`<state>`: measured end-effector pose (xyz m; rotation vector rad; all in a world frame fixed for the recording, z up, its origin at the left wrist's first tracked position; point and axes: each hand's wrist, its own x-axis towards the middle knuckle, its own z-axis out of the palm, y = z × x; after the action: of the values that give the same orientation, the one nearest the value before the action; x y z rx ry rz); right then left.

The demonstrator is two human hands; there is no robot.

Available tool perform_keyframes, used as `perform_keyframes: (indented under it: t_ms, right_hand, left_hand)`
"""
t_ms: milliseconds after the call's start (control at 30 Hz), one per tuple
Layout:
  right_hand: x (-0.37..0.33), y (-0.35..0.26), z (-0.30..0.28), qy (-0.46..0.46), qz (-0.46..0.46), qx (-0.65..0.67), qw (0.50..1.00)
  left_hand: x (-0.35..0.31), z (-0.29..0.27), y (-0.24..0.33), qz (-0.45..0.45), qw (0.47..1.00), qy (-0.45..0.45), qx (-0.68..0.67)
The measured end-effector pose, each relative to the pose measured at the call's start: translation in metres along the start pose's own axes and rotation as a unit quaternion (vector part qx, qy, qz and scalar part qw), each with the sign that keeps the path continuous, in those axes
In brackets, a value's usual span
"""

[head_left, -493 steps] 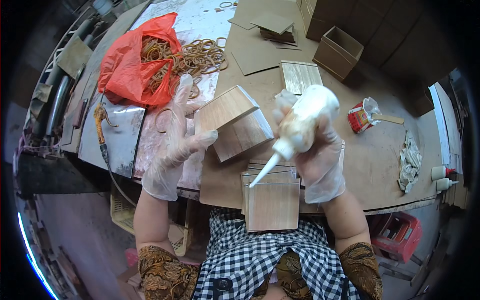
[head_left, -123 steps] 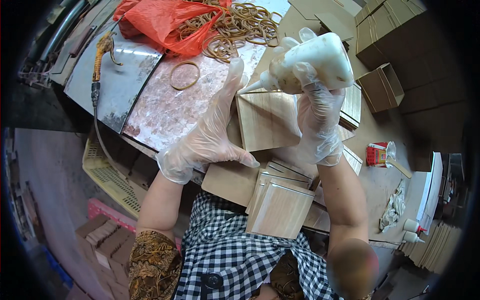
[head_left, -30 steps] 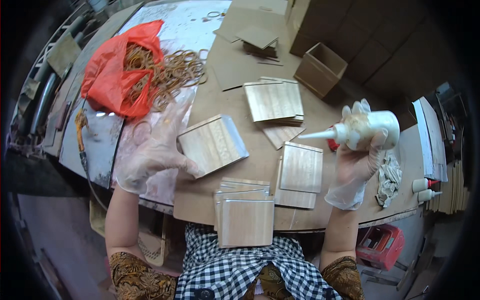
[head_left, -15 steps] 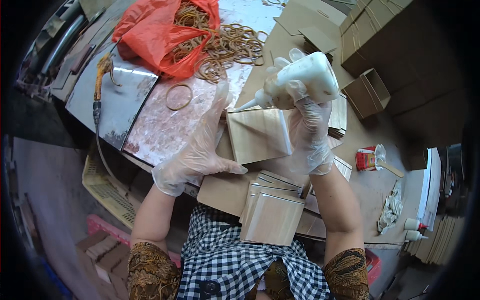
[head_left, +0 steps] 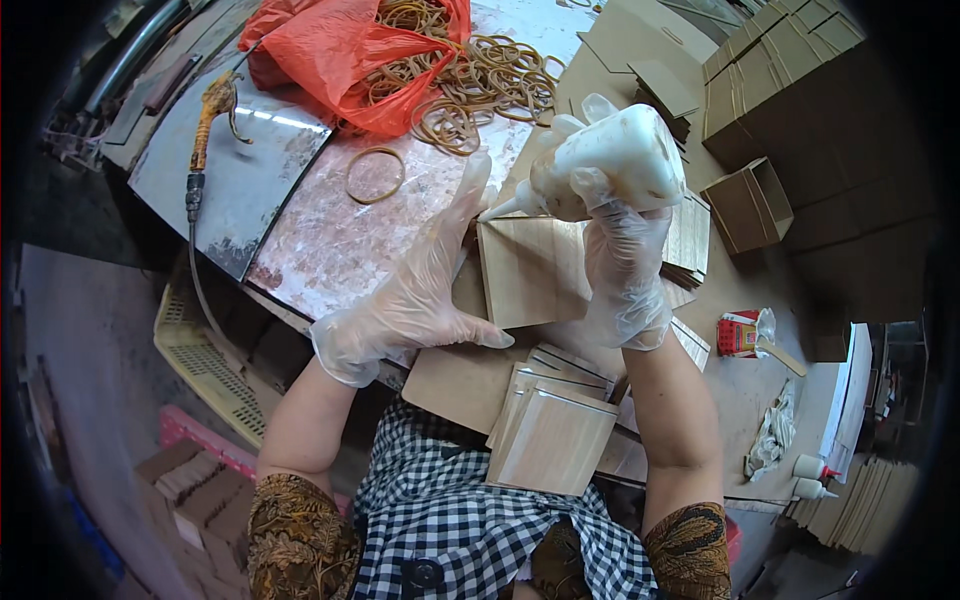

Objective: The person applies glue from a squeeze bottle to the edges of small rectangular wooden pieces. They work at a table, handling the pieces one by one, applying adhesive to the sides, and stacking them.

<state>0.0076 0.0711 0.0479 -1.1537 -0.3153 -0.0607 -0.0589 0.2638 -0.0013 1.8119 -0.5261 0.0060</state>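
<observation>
Both my hands wear thin, clear gloves. My right hand (head_left: 628, 250) grips a white squeeze bottle (head_left: 625, 155), tilted so its narrow nozzle points down to the left, at the far left corner of a pale wooden panel (head_left: 530, 272). That hand hides part of the panel's right side. My left hand (head_left: 415, 285) lies along the panel's left edge, thumb and fingers spread wide; whether it touches the panel I cannot tell. Closer to me, several grooved wooden panels (head_left: 560, 435) lie overlapped, above a checkered apron (head_left: 440, 520).
Brown rubber bands (head_left: 490, 85) spill from a red plastic bag (head_left: 330, 65). An orange-handled tool (head_left: 205, 125) with a hose lies at left. More panels (head_left: 690, 240), an open cardboard box (head_left: 745, 205), a red-and-white container (head_left: 740, 335), a rag (head_left: 770, 430) and small bottles (head_left: 810, 475) are at right.
The whole view has shifted slightly, so most things appear a little farther right. The nozzle stays close to the panel's far left corner; both hands keep nearly the same pose.
</observation>
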Motion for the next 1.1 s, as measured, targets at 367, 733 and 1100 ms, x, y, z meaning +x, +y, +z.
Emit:
perform_keyframes:
  t_ms: [367, 733, 1100]
  right_hand:
    - [0.008, -0.008, -0.008, 0.009, -0.031, -0.045, 0.998]
    - [0.012, -0.023, -0.038, 0.051, -0.046, -0.056, 0.996]
    - [0.006, -0.039, -0.074, 0.103, -0.101, -0.063, 0.988]
  left_hand:
    - [0.001, -0.001, 0.001, 0.015, 1.0, 0.0, 0.001]
    - [0.001, -0.002, 0.006, 0.015, 0.996, -0.007, 0.09]
    - [0.006, -0.003, 0.02, -0.003, 0.989, -0.053, 0.141]
